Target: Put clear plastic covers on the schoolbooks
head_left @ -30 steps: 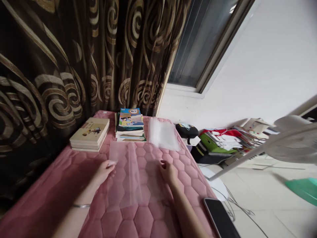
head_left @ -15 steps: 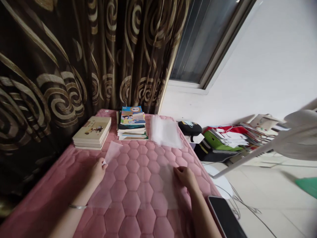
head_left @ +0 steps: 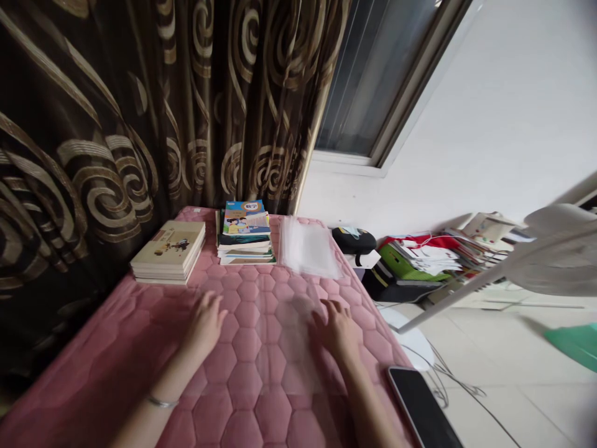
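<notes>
One head view: a clear cover (head_left: pixel 263 342) lies spread on the mattress (head_left: pixel 144 311), between the left hand (head_left: pixel 205 323) and right hand (head_left: pixel 336 326). Both hands show fingers loosely parted, no pinch seen; contact cannot be told. Their placement at opposite sides suggests flattening. Long axis appears left to right, faint near edge facing the person. Beige books (head_left: pixel 168 252) and textbooks (head_left: pixel 245 230) stand beyond, seemingly leaving it room.
</notes>
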The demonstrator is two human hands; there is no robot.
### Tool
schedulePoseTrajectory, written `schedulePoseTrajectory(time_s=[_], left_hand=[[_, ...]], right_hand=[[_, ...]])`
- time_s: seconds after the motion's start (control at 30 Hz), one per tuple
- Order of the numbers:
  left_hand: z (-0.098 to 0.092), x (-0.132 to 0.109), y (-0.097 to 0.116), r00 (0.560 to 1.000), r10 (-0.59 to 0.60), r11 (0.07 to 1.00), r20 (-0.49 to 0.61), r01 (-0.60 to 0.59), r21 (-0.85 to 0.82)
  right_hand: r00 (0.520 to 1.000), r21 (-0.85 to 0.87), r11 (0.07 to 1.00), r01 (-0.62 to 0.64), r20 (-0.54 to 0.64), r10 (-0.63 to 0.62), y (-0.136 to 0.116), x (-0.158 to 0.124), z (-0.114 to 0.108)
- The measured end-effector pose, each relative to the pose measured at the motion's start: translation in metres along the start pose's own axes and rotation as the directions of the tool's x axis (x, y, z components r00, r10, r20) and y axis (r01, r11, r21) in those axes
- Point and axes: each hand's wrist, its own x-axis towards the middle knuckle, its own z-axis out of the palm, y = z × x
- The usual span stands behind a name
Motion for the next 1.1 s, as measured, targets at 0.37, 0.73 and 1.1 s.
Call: schedulePoseTrajectory(time_s=[0.37,0.73,1.1], left_hand=[[0.021,-0.028,0.034,0.955,0.213,0.977,0.206,-0.213,-0.022],[0.021,-0.032,0.028,0.957,0.222,0.967,0.186,-0.241,0.088],[0.033,-0.037,0.021,0.965,0.237,0.969,0.111,-0.243,0.049]], right_hand=[[0.883,0.08,0.955,0.287,0.364,-0.296,-0.003,-0.008,0.021],[0.815,-0.082,0.967,0.24,0.558,-0.155,-0.03,0.005,-0.005],[0.85,-0.149,0.841,0.52,0.179,-0.495,-0.153,0.148,-0.001]])
